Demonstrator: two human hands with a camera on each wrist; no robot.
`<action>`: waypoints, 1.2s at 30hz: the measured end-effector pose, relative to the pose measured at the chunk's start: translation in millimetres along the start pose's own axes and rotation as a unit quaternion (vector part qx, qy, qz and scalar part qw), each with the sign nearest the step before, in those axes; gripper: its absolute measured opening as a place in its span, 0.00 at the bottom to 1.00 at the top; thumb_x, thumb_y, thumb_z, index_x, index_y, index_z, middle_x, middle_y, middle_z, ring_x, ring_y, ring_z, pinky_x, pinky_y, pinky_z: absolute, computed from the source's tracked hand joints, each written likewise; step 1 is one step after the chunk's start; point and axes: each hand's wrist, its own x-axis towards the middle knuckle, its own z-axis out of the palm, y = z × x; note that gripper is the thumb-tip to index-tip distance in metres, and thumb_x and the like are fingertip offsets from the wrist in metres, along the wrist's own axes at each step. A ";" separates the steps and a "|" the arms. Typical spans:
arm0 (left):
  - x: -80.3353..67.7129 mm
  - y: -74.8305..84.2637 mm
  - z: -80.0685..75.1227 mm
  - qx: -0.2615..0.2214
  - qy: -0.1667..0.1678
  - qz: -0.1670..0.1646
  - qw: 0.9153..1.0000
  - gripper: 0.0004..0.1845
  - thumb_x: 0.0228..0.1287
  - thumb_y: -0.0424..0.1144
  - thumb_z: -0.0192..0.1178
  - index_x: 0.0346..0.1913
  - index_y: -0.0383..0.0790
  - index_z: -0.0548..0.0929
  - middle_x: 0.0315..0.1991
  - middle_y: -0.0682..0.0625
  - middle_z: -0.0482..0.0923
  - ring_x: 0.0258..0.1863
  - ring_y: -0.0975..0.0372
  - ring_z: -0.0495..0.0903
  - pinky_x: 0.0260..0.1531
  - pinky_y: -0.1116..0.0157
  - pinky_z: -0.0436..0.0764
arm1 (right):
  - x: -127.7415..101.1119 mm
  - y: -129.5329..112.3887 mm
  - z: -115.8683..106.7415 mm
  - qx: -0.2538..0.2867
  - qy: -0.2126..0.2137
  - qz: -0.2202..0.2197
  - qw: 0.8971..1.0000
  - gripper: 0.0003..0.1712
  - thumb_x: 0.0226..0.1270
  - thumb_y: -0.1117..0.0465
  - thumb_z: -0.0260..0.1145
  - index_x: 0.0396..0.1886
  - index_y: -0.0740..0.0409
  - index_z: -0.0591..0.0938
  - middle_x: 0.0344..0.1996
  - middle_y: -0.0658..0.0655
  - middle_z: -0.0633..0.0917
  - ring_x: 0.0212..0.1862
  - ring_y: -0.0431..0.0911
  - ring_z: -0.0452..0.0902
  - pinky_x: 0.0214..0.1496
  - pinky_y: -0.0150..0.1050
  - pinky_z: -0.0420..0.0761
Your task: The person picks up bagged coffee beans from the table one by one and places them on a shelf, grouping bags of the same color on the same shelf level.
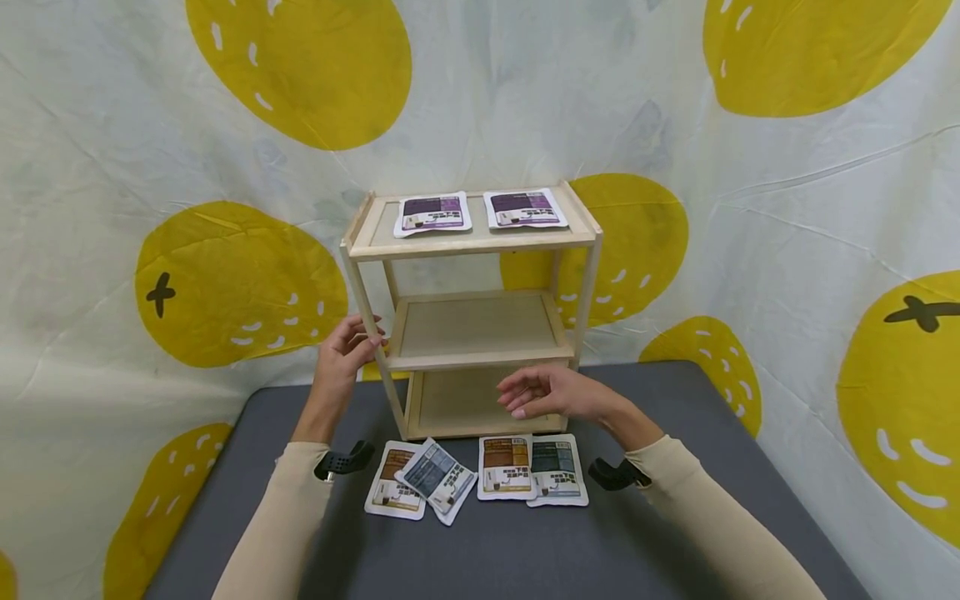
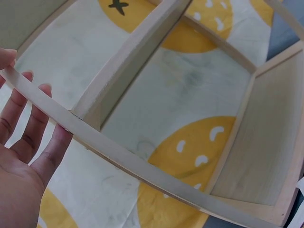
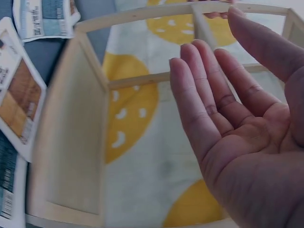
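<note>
a three-tier shelf unit (image 1: 471, 312) stands on the far part of the table (image 1: 675, 533), before a hanging cloth backdrop (image 1: 112, 167). on its top tier lie two packets side by side, the left top packet (image 1: 432, 213) and the right top packet (image 1: 524, 208). on the table, just in front of the unit's base, four packets lie in a row: the leftmost packet (image 1: 392, 496), an overlapping packet (image 1: 438, 478) lying tilted across its right edge, a third packet (image 1: 506, 467) to the right, and the rightmost packet (image 1: 557, 471), which overlaps the third one's right edge. the left hand (image 1: 343, 354) is at the unit's front left post, beside the middle tier; the right hand (image 1: 551, 393) hovers in front of the bottom tier, above the row.
</note>
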 end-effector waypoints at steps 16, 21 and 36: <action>0.1 -0.9 -1.2 -0.017 -0.010 0.002 1.000 0.12 0.72 0.33 0.62 0.56 0.42 0.81 0.43 0.49 0.81 0.46 0.49 0.83 0.43 0.65 0.85 | 23.4 63.5 48.1 0.051 0.016 -0.026 0.998 0.31 0.69 0.66 0.69 0.70 0.61 0.72 0.60 0.66 0.82 0.63 0.70 0.75 0.60 0.40 0.81; -0.6 -0.5 -1.3 -0.011 -0.008 0.002 1.000 0.12 0.73 0.33 0.61 0.56 0.42 0.81 0.44 0.49 0.81 0.47 0.50 0.83 0.43 0.65 0.84 | 34.3 76.4 57.7 0.061 0.028 -0.038 0.997 0.32 0.68 0.68 0.69 0.70 0.66 0.71 0.59 0.73 0.80 0.61 0.71 0.76 0.58 0.39 0.82; 1.9 -3.2 -2.1 -0.008 -0.006 0.010 1.000 0.17 0.72 0.34 0.62 0.59 0.34 0.78 0.44 0.50 0.81 0.50 0.49 0.82 0.44 0.65 0.85 | 59.6 91.4 79.3 0.052 0.026 -0.005 0.998 0.30 0.68 0.66 0.70 0.69 0.65 0.75 0.59 0.70 0.81 0.60 0.63 0.79 0.58 0.37 0.81</action>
